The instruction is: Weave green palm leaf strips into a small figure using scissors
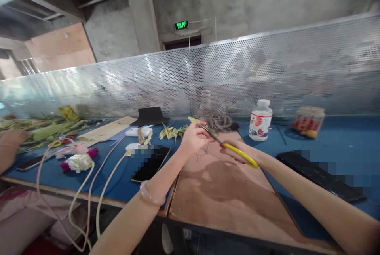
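Note:
Yellow-handled scissors (242,155) are in my right hand (239,150), whose fingers are wrapped round the handle. Their blades point up and left, to the fingers of my left hand (194,138). My left hand is closed in a pinch over the wooden board, and a small yellow-green piece (193,120) shows at its fingertips. Beyond my hands lies a bundle of grey wire (219,122). Green leafy stems (173,131) rest just left of my left hand.
A white-capped bottle (260,122) and a jar with red contents (308,122) stand right. Phones (152,164), cables and power banks lie left, a black device (319,176) right. Another person's hand (13,144) is at far left. Perforated metal (166,84) runs behind.

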The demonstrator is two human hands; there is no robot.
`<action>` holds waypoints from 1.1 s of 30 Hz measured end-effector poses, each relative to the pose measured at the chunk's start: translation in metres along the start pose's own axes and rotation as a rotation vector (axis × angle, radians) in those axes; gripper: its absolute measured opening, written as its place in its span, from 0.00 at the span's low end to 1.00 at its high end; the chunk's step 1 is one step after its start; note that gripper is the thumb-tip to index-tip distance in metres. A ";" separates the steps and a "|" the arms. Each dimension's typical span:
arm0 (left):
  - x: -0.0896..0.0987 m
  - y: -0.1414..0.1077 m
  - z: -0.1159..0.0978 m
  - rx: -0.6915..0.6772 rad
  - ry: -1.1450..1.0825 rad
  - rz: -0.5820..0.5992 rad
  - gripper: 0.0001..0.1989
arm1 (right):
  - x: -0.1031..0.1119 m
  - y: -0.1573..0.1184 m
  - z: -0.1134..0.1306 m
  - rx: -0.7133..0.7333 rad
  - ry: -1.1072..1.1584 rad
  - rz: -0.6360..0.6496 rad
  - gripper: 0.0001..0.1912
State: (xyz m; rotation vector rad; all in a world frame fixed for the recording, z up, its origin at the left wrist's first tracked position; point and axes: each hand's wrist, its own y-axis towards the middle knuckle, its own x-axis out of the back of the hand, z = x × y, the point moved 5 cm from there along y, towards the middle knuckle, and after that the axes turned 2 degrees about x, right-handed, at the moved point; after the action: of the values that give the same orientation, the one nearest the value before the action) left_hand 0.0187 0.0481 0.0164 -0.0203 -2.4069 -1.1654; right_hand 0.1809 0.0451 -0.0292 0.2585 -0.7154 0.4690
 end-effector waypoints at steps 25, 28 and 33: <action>0.000 0.001 0.001 0.056 -0.154 0.017 0.11 | -0.002 -0.003 -0.009 -0.008 0.159 0.081 0.10; -0.001 0.001 -0.002 0.041 -0.119 0.026 0.12 | -0.001 -0.002 -0.013 -0.003 0.170 0.074 0.10; -0.001 0.000 -0.002 0.009 -0.073 0.045 0.11 | 0.000 -0.004 -0.012 -0.023 0.189 0.090 0.08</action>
State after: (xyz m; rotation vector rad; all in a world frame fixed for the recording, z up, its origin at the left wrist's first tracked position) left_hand 0.0202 0.0471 0.0169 -0.1163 -2.4620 -1.1524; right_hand 0.1890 0.0464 -0.0383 0.1582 -0.5489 0.5625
